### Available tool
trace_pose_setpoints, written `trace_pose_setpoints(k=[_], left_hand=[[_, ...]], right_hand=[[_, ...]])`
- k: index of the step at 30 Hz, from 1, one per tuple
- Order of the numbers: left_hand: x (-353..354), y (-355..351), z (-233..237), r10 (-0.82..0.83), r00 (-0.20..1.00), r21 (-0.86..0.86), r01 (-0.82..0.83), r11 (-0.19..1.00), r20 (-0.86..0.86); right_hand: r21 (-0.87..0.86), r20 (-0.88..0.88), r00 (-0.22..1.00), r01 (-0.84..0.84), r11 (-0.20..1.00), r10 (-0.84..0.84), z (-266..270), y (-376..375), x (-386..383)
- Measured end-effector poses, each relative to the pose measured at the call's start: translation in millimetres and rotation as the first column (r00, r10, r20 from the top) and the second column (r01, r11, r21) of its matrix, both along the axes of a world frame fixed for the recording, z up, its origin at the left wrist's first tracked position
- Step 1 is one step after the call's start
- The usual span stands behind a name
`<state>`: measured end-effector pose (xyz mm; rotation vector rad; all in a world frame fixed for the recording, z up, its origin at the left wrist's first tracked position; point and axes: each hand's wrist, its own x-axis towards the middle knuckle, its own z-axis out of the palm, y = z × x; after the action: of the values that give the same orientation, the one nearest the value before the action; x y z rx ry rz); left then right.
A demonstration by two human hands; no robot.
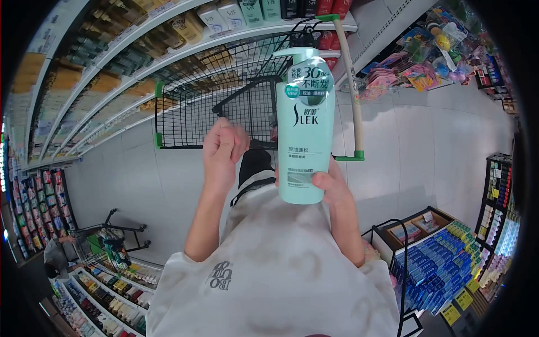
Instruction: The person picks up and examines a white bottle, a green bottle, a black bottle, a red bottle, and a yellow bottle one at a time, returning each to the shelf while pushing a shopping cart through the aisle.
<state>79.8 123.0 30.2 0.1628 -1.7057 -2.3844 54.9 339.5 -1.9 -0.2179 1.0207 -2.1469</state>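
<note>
A pale green pump shampoo bottle (306, 135) with a round promotional sticker stands upright in front of me, its label turned towards the camera. My right hand (332, 182) is closed round its lower part, thumb across the front and the other fingers mostly hidden behind. To the left, my left hand (225, 143) is raised with its fingers curled in, and no object shows in it. Behind both hands is a black wire shopping cart (191, 121) with green corners and a beige handle (351, 90); the bottle covers part of it.
Shelves of bottles (219, 17) run along the front and left. Hanging toys (432, 50) fill a rack at the right front. A display of blue boxes (435, 275) stands at the right rear. At the left rear, a person (56, 258) is beside another cart (112, 241).
</note>
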Motion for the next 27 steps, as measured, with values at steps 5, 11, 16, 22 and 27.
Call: trace_pose_setpoints(k=[5,11,16,22,27], left_hand=[[-9.0,-1.5,-3.9,-0.057,0.998,0.028,0.058,0.998,-0.022],[-15.3,4.1,2.7,-0.107,0.986,0.108,0.121,0.987,-0.131],[-16.1,15.9,-7.2,-0.074,0.993,0.162,0.089,0.983,-0.095],[-8.8,22.6,-11.0,-0.008,0.995,0.268,-0.018,0.963,0.095],[-10.9,30.0,1.6,-0.020,0.997,0.212,0.005,0.977,0.068]], right_hand=[[0.065,-0.080,0.996,0.035,0.997,-0.029,0.2,1.7,-2.4],[0.088,-0.111,0.992,0.069,0.994,-0.059,-1.5,1.7,-7.0],[0.085,-0.171,0.985,0.034,0.996,-0.019,-4.5,2.4,-11.1],[0.154,-0.274,0.958,0.129,0.980,-0.083,9.6,-4.4,-13.8],[0.176,-0.353,0.932,0.151,0.973,-0.080,20.6,-10.2,-17.8]])
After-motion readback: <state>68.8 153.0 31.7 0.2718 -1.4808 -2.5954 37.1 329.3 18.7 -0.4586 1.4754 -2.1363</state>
